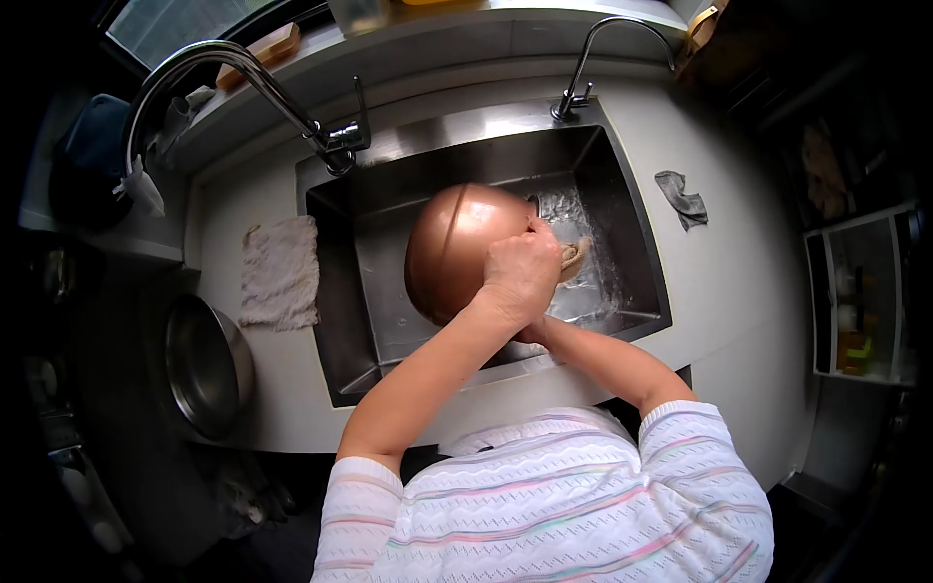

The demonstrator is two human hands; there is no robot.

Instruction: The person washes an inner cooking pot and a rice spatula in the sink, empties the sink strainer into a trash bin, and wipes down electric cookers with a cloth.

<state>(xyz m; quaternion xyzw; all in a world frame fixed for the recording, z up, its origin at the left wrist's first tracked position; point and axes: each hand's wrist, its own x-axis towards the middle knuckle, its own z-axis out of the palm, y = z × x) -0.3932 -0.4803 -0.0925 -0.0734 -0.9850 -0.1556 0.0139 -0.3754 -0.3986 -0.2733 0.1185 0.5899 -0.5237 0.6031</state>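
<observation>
A round copper-coloured pot (457, 248) lies tipped on its side in the steel sink (369, 262), its rounded outside facing up and left. My left hand (523, 270) is closed at the pot's right edge, fingers curled over its rim. Beside those fingers a tan cloth (577, 258) sticks out; I cannot tell which hand has hold of it. My right hand (533, 332) sits under my left wrist, close to the pot's lower edge, with its fingers hidden. Water shines on the sink floor to the right of the pot.
A tall curved faucet (335, 146) rises at the back left, a thinner tap (569, 102) at the back right. A pale towel (280, 272) lies left of the sink, a grey cloth (682, 199) right. A steel bowl (206, 364) is at the counter's left edge.
</observation>
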